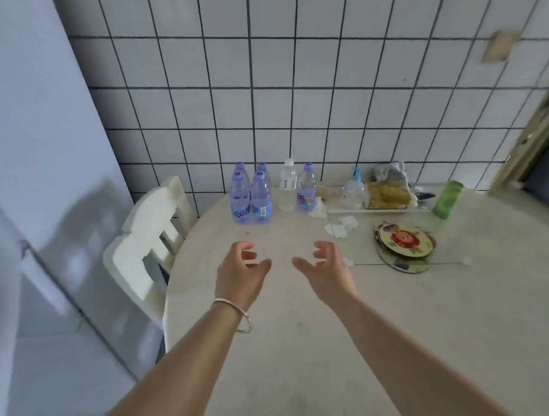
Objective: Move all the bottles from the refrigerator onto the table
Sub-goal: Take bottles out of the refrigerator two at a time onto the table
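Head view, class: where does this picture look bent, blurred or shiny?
Head view: the wide lens bows the tiled wall lines outward; the refrigerator at left is smeared and carries a pale sheen; the bottles are soft, their labels barely readable; both open hands, left hand and right hand, show fairly clearly over the table; light is flat, shadows faint.
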The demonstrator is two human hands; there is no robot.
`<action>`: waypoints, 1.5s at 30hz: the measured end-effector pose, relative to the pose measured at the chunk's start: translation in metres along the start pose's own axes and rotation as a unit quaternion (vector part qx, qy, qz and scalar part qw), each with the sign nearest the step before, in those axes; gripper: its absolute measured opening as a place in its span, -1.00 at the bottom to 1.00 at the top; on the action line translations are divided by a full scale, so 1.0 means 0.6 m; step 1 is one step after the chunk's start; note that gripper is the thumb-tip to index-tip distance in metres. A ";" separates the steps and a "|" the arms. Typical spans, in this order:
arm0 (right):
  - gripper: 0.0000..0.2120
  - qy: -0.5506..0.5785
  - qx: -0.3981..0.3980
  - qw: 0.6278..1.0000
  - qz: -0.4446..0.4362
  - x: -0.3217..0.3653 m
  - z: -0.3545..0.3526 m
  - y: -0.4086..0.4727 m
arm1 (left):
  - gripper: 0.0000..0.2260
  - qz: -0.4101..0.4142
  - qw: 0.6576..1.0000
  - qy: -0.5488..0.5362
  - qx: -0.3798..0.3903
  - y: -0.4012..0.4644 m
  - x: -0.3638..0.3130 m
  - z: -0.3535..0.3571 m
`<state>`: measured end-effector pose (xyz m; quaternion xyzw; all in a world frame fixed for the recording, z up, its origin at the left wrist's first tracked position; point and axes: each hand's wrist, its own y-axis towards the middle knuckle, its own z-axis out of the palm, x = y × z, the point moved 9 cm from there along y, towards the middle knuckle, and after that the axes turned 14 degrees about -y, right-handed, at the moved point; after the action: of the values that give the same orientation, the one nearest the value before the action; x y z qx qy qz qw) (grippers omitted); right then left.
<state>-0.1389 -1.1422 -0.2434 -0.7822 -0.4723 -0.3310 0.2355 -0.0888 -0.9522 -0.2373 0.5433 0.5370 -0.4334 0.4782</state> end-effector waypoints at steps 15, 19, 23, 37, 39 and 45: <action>-0.43 0.061 -0.100 0.983 0.141 -0.069 -0.035 -0.479 | -0.64 0.025 0.991 -0.007 0.129 -0.350 -0.021 -0.122; -0.44 0.051 -0.114 0.984 0.125 -0.042 -0.048 -0.573 | -0.65 0.050 0.988 -0.017 0.142 -0.421 -0.050 -0.178; -0.45 0.037 -0.096 0.990 0.098 -0.004 -0.036 -0.653 | -0.66 0.063 0.987 -0.034 0.147 -0.497 -0.065 -0.253; -0.74 0.099 0.006 0.983 -0.151 0.334 0.252 -0.906 | -0.76 0.099 0.988 -0.103 -0.063 -0.616 -0.070 -0.738; -0.74 0.064 0.025 0.979 -0.194 0.393 0.299 -0.923 | -0.77 0.088 0.985 -0.111 -0.094 -0.600 -0.052 -0.819; -0.70 0.039 0.042 0.966 -0.253 0.554 0.452 -0.936 | -0.74 0.046 0.978 -0.141 -0.145 -0.516 0.012 -1.026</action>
<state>-0.4501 -0.5146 -0.1476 -0.6129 -0.6590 -0.3900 0.1950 -0.4235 -0.3550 -0.1583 0.4250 0.4959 -0.4010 0.6424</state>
